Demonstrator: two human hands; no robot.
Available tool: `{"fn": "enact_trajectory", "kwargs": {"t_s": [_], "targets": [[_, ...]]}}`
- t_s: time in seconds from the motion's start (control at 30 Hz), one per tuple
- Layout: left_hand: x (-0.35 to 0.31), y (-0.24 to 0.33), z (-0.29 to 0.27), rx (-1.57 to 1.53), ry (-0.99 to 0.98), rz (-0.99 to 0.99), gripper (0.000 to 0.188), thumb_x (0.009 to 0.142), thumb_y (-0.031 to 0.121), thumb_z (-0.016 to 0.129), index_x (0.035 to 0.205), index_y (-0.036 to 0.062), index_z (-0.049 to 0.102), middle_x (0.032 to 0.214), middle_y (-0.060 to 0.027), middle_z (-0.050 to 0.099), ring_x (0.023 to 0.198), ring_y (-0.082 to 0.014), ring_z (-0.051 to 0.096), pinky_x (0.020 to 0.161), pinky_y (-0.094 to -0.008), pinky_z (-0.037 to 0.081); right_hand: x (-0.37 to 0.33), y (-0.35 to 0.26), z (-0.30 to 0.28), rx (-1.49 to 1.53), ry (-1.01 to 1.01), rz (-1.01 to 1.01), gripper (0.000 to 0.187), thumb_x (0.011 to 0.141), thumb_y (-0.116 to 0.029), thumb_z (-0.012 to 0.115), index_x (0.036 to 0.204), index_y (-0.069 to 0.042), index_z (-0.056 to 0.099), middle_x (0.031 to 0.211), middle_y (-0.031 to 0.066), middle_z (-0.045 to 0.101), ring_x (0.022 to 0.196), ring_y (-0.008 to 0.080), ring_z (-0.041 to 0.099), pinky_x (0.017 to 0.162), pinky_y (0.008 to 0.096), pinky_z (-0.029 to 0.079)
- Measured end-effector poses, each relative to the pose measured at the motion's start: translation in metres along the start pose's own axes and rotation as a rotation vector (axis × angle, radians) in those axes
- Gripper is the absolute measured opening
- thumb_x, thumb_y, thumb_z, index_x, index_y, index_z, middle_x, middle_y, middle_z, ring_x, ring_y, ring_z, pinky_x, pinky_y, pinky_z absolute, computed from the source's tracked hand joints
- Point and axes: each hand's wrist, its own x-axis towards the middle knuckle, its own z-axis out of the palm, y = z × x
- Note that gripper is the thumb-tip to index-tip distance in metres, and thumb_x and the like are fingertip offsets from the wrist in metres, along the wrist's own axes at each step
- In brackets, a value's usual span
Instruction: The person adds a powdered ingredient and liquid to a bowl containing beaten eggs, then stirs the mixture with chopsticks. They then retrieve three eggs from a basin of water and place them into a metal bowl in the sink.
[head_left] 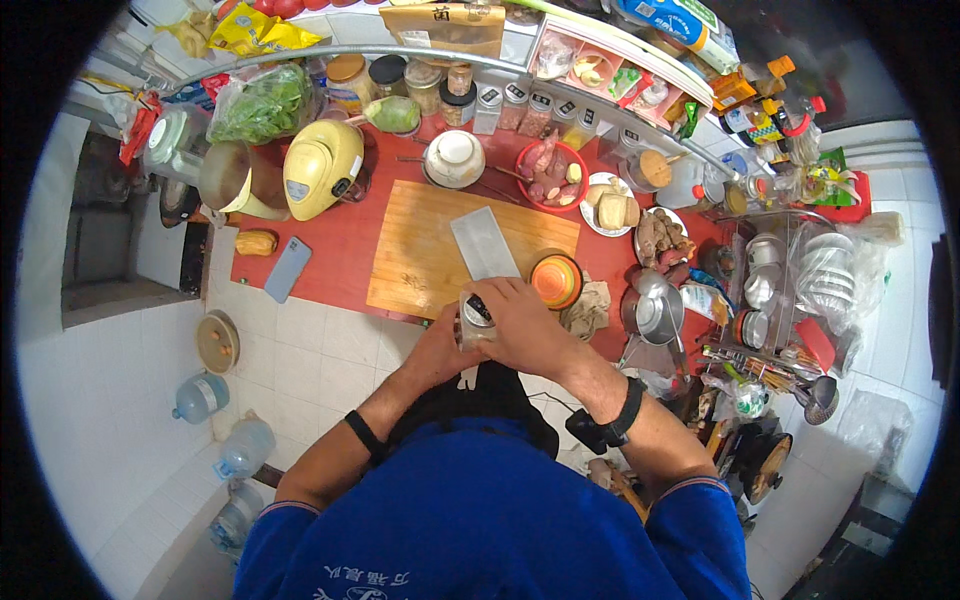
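Note:
Both my hands are closed around a small clear jar (475, 322) with a dark-and-white label, in front of the cutting board's near edge. My left hand (445, 347) wraps it from the left and below. From the right and above, my right hand (527, 322) covers much of it, so its contents do not show clearly. Just beyond my hands a broad grey cleaver blade (482, 240) lies on the wooden cutting board (415, 245); its handle end is hidden. An orange-and-green bowl (556, 278) stands to the right of the blade, near my right hand.
Along the back stand several spice jars (537, 113), a red basket of shallots and garlic (552, 172) and a stack of bowls (455, 158). A yellow appliance lid (322, 168) and a phone (288, 270) are at left. A pot (655, 312) and a dish rack (775, 280) are at right.

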Motion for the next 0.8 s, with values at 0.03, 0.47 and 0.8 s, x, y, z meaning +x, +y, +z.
{"fn": "enact_trajectory", "kwargs": {"t_s": [0.03,0.47,0.8], "targets": [[-0.001,0.001,0.001,0.013,0.008,0.007,0.091,0.080,0.022,0.091,0.149,-0.0042,0.037,0.136,-0.0209,0.063,0.125,-0.0293,0.065,0.106,-0.0408,0.053,-0.002,0.000,0.000,0.039,0.014,0.017,0.076,0.074,-0.017,0.083,0.140,0.001,0.051,0.133,0.0224,0.060,0.126,0.0427,0.055,0.107,0.0488,0.046],[-0.007,0.038,0.018,-0.052,-0.020,0.208,0.083,0.077,0.013,0.091,0.146,0.0017,0.045,0.133,-0.0121,0.064,0.123,-0.0221,0.063,0.105,-0.0377,0.051,-0.063,-0.013,-0.027,-0.068,-0.015,0.306,0.088,0.074,-0.031,0.092,0.147,-0.003,0.050,0.136,0.0234,0.060,0.125,0.0414,0.059,0.110,0.0487,0.047],[-0.004,0.014,0.008,0.034,0.024,0.049,0.078,0.078,0.015,0.090,0.142,-0.0012,0.048,0.129,-0.0127,0.067,0.119,-0.0214,0.063,0.102,-0.0387,0.053,-0.066,-0.187,-0.162,0.848,0.022,-0.623,0.044,0.089,-0.017,0.074,0.127,-0.002,0.059,0.117,0.0178,0.063,0.109,0.0377,0.062,0.098,0.0471,0.050]]}}
